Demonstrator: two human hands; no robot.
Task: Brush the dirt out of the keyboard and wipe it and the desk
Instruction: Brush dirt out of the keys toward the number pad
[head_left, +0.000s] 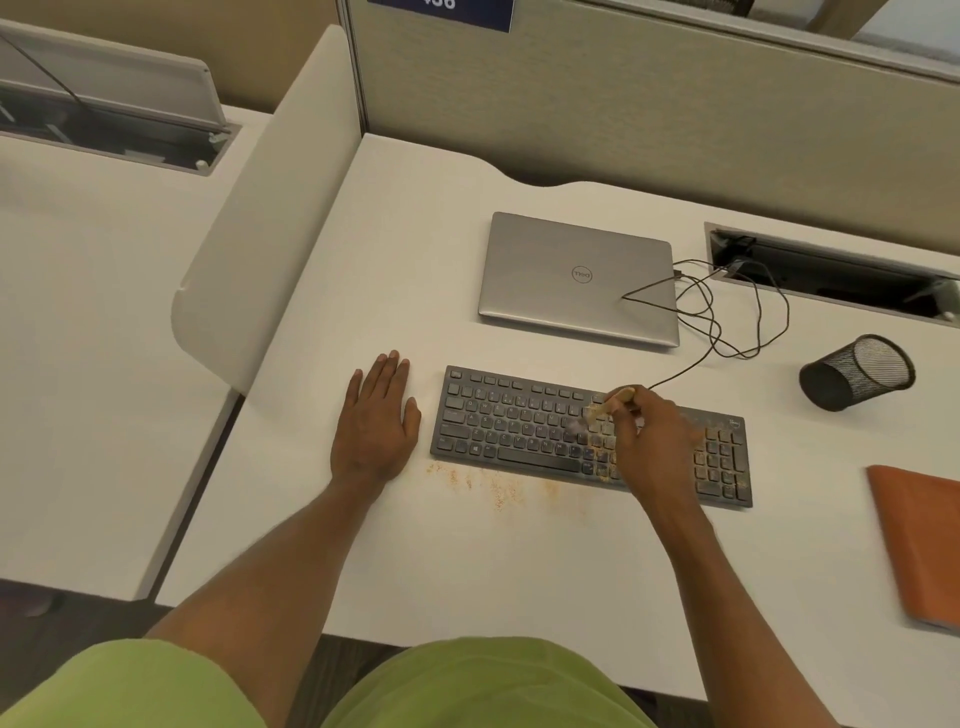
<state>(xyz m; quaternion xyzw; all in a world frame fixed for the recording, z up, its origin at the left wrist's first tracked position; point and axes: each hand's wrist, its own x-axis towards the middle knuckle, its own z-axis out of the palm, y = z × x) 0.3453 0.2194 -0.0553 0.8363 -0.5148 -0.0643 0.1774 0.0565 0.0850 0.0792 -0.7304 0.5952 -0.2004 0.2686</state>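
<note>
A dark grey keyboard lies across the white desk, its right half dusted with tan crumbs. My right hand hovers over the keys and grips a small wooden-handled brush, whose blurred bristles touch the middle keys. Brushed-off tan dirt is scattered on the desk just in front of the keyboard's left half. My left hand lies flat on the desk, fingers straight, just left of the keyboard.
A closed silver laptop sits behind the keyboard, with black cables looping to a desk cable slot. A black mesh pen cup lies tipped at right. An orange notebook rests at the right edge. A white divider panel stands left.
</note>
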